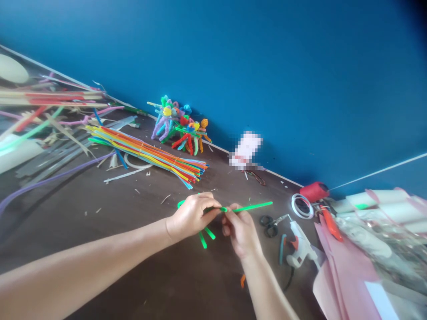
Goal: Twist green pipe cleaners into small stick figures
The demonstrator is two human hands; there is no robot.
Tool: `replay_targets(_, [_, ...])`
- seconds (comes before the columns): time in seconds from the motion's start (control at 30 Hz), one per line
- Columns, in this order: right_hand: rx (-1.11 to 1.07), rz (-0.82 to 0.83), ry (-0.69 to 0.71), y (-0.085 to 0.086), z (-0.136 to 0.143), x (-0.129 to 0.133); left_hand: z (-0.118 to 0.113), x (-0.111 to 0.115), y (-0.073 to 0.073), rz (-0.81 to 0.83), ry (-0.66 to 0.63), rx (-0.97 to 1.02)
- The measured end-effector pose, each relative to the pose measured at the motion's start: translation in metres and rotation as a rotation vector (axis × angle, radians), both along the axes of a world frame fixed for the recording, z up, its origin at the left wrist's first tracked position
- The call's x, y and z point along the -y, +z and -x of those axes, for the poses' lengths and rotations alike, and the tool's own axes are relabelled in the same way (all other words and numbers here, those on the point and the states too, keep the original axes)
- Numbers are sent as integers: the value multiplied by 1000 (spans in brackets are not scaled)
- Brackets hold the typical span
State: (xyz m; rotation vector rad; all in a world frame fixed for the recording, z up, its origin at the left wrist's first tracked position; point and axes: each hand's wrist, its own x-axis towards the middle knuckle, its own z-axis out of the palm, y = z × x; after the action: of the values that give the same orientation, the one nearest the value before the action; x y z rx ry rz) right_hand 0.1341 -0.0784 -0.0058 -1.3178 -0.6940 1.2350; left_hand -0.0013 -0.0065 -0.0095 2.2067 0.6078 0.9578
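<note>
Green pipe cleaners (255,206) run between my two hands above the dark table. My left hand (191,214) is closed on them, with a bent loop behind the knuckles and two short green ends sticking out below the palm. Close beside it, my right hand (238,226) pinches the same green stem at its fingertips, and a long straight end points out to the right. The exact join between the fingers is partly hidden. To the right of my right hand lie black scissors (271,225).
A bundle of colourful pipe cleaners (147,153) lies to the left. Small pipe-cleaner figures (182,126) stand by the blue wall (233,66). At right are a white glue gun (300,246), a red spool (314,191), a roll of tape (293,206) and pink wrapping paper (347,266).
</note>
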Motion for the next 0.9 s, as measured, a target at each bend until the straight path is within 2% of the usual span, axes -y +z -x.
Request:
replay_targets(0.13, [444, -60, -10, 4, 4, 3, 0, -2, 0, -18, 76, -105])
replay_targets(0.23, [688, -102, 4, 6, 5, 5, 1, -3, 0, -36, 98, -148])
replay_targets(0.43, [962, -215, 36, 5, 4, 10, 2, -2, 0, -97, 108, -218])
replay_targets(0.6, [1140, -265, 107, 10, 0, 13, 3, 2, 5, -228, 62, -386])
replay_targets(0.67, [1107, -266, 74, 10, -2, 12, 4, 2, 6, -273, 13, -424])
replay_targets(0.73, [944, -223, 32, 9, -3, 10, 4, 1, 6, -293, -48, -400])
replay_targets(0.8, [660, -144, 22, 6, -5, 7, 4, -1, 6, -253, -120, -304])
replay_targets(0.9, [164, -37, 48, 2, -6, 3, 2, -3, 7, -93, -215, -106])
